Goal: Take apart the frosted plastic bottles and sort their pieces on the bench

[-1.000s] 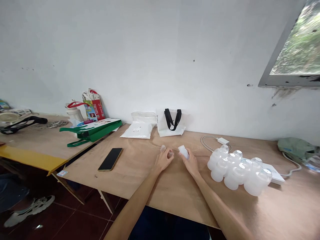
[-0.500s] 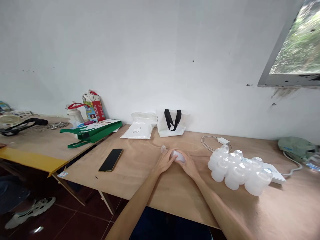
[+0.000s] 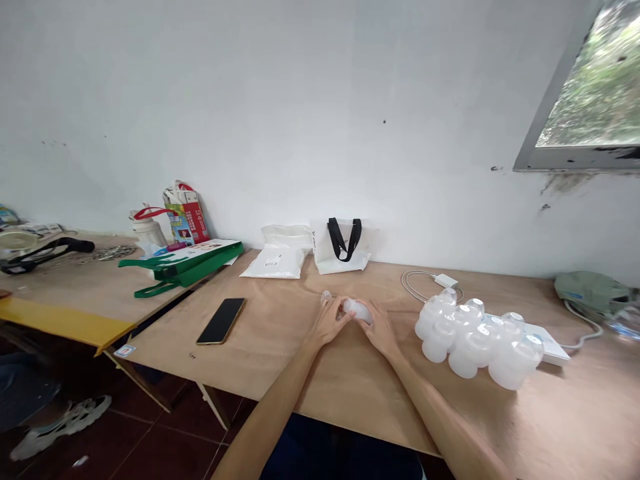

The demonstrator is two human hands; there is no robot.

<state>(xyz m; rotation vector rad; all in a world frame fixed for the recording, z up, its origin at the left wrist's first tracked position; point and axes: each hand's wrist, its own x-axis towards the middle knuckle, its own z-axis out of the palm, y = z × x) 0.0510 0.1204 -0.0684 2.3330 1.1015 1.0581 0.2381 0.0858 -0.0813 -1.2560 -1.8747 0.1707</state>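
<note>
Over the wooden table both of my hands meet around a small translucent white bottle (image 3: 359, 310), which lies tilted on its side. My right hand (image 3: 381, 328) wraps the bottle's right part, fingers closed. From the other side my left hand (image 3: 329, 323) grips its left end, thumb stretched towards it; most of these fingertips are hidden. Just beyond the left hand, a small clear dome-shaped cap (image 3: 326, 295) shows on the table, partly covered by the fingers. To the right stands a cluster of similar translucent bottles (image 3: 480, 340) with clear caps.
A black phone (image 3: 221, 321) lies on the left. White plastic packages (image 3: 275, 260) and a white bag with black handles (image 3: 343, 257) stand by the wall. Behind the bottles are a white box (image 3: 549, 343) and a cable (image 3: 410, 283). A green bag (image 3: 195, 267) bridges the tables.
The bottle has turned slightly between my hands, and more of its left end shows. My left fingers have shifted a little and cover more of the clear cap.
</note>
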